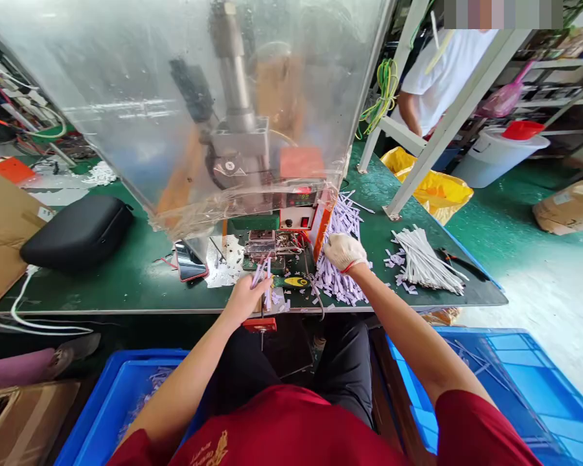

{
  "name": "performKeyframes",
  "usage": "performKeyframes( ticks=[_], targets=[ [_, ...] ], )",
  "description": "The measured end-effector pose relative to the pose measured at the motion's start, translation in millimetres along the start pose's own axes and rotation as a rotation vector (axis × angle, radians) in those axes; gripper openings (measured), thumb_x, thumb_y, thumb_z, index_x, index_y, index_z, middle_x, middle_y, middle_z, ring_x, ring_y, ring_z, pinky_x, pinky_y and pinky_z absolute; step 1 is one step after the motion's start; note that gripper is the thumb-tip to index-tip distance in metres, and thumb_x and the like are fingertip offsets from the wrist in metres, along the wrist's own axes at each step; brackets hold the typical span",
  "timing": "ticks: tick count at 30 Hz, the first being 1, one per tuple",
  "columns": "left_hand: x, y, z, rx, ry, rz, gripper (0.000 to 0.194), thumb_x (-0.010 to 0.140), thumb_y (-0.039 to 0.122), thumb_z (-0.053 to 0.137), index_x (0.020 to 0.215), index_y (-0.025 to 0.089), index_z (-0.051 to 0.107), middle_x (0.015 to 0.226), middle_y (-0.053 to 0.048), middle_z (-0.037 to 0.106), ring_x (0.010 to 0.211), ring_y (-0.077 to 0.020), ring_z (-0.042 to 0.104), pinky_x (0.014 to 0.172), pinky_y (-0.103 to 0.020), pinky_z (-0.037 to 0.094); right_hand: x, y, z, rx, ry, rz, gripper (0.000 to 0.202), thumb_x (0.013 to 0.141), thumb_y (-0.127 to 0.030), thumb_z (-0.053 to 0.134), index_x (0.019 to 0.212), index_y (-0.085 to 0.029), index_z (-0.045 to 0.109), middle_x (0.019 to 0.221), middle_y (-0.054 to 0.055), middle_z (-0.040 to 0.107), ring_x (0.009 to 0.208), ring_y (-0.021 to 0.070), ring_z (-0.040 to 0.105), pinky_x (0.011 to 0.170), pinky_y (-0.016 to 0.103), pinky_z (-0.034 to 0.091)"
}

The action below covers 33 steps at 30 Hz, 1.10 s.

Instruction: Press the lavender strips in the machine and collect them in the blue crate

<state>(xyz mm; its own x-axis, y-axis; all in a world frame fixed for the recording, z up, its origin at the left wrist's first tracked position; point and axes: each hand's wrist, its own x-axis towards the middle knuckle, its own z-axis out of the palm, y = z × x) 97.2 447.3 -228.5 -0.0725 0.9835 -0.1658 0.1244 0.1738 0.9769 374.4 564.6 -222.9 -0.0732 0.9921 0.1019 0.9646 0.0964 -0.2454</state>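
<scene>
My bare left hand is at the table's front edge, fingers closed round a few thin lilac strips. The strips' far ends point at a small metal fixture under the press. My right hand, in a white knit glove, rests on a heap of short lilac strips right of the machine. Its fingers are curled down, and what they hold, if anything, is hidden. A yellow-and-green handled tool lies between my hands.
A clear plastic guard hangs before the press. On the table are a phone, a black case, a bundle of white strips and pliers. Blue bins flank my legs. A person stands behind the frame.
</scene>
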Motion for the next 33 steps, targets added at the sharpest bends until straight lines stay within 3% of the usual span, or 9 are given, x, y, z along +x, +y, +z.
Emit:
performKeyframes(
  ticks=[2, 4, 9, 13, 16, 20, 24, 27, 33],
  targets=[
    [6.7, 1.3, 7.2, 0.15, 0.041, 0.092, 0.027, 0.074, 0.042, 0.077, 0.075, 0.016, 0.068, 0.052, 0.005, 0.05, 0.048, -0.0101, 0.043, 0.045, -0.021, 0.026, 4.7, -2.0, -2.2, 0.011, -0.024, 0.014, 0.04, 0.097, -0.036, 0.044, 0.103, -0.009, 0.072, 0.103, 0.022, 0.072, 0.097, 0.0283, 0.068, 0.08, 0.031, 0.046],
    [9.9, 4.1, 8.2, 0.176, 0.053, 0.101, 0.029, 0.073, 0.043, 0.076, 0.068, 0.016, 0.067, 0.051, 0.004, 0.051, 0.047, -0.0105, 0.043, 0.045, -0.022, 0.026, 5.2, 1.2, -4.4, 0.047, -0.02, 0.018, 0.042, 0.097, -0.038, 0.042, 0.104, -0.01, 0.072, 0.1, 0.02, 0.073, 0.093, 0.0278, 0.069, 0.077, 0.031, 0.046],
    [3.6, 10.6, -4.2, -0.077, -0.079, -0.039, 0.032, 0.075, 0.047, 0.072, 0.066, 0.018, 0.061, 0.038, 0.012, 0.027, 0.032, -0.0051, 0.019, 0.037, -0.021, 0.011, 4.1, 2.2, 1.2, 0.04, -0.042, 0.018, 0.047, 0.093, -0.048, 0.047, 0.108, -0.011, 0.07, 0.104, 0.021, 0.072, 0.094, 0.0288, 0.068, 0.076, 0.032, 0.046],
    [-11.6, 12.7, -24.8, -0.2, -0.088, -0.037, 0.035, 0.074, 0.046, 0.076, 0.064, 0.017, 0.06, 0.039, 0.011, 0.029, 0.032, -0.0031, 0.018, 0.036, -0.02, 0.01, 10.7, -3.2, 2.5, 0.148, 0.008, 0.052, 0.036, 0.092, -0.039, 0.047, 0.098, -0.013, 0.071, 0.095, 0.017, 0.073, 0.088, 0.0261, 0.067, 0.074, 0.03, 0.045],
    [-25.5, 11.1, -43.9, -0.304, -0.083, -0.027, 0.038, 0.074, 0.047, 0.078, 0.064, 0.017, 0.058, 0.042, 0.01, 0.031, 0.034, -0.0026, 0.023, 0.035, -0.018, 0.014, 1.0, 5.1, -7.8, 0.422, 0.099, 0.097, 0.029, 0.087, -0.039, 0.054, 0.096, -0.017, 0.07, 0.079, 0.007, 0.07, 0.075, 0.0208, 0.065, 0.068, 0.028, 0.046],
    [-42.3, 4.8, -63.6, -0.454, -0.05, -0.057, 0.042, 0.069, 0.047, 0.084, 0.062, 0.016, 0.056, 0.043, 0.012, 0.028, 0.035, -0.0013, 0.021, 0.035, -0.015, 0.016, -53.0, 11.4, -22.8, 1.038, 0.054, 0.086, 0.036, 0.085, -0.052, 0.06, 0.095, -0.019, 0.066, 0.06, 0.0, 0.06, 0.05, 0.0149, 0.054, 0.048, 0.025, 0.045],
    [-55.8, 1.4, -65.3, -0.599, -0.035, -0.074, 0.041, 0.069, 0.045, 0.085, 0.064, 0.015, 0.058, 0.042, 0.013, 0.025, 0.035, -0.001, 0.018, 0.034, -0.014, 0.016, -110.1, -15.5, -19.0, 1.33, -0.194, 0.106, 0.041, 0.084, -0.061, 0.063, 0.089, -0.02, 0.063, 0.057, -0.001, 0.059, 0.035, 0.0082, 0.04, 0.032, 0.019, 0.029],
    [-60.1, 2.3, -63.7, -0.747, -0.017, -0.078, 0.041, 0.069, 0.044, 0.086, 0.064, 0.015, 0.057, 0.042, 0.013, 0.023, 0.035, -0.0013, 0.016, 0.033, -0.015, 0.016, -120.2, -52.7, -3.1, 1.419, -0.364, 0.072, 0.042, 0.083, -0.061, 0.065, 0.08, -0.02, 0.058, 0.056, -0.002, 0.058, 0.033, 0.0058, 0.037, 0.03, 0.017, 0.026],
    [-69.3, -8.1, -72.3, -0.877, 0.05, -0.075, 0.036, 0.076, 0.037, 0.082, 0.066, 0.014, 0.057, 0.047, 0.012, 0.028, 0.037, -0.001, 0.017, 0.033, -0.014, 0.016, -93.5, -118.6, 35.2, 1.423, -0.288, 0.077, 0.044, 0.082, -0.061, 0.064, 0.073, -0.02, 0.049, 0.05, -0.004, 0.052, 0.034, 0.0083, 0.045, 0.032, 0.018, 0.033]
  ],
)
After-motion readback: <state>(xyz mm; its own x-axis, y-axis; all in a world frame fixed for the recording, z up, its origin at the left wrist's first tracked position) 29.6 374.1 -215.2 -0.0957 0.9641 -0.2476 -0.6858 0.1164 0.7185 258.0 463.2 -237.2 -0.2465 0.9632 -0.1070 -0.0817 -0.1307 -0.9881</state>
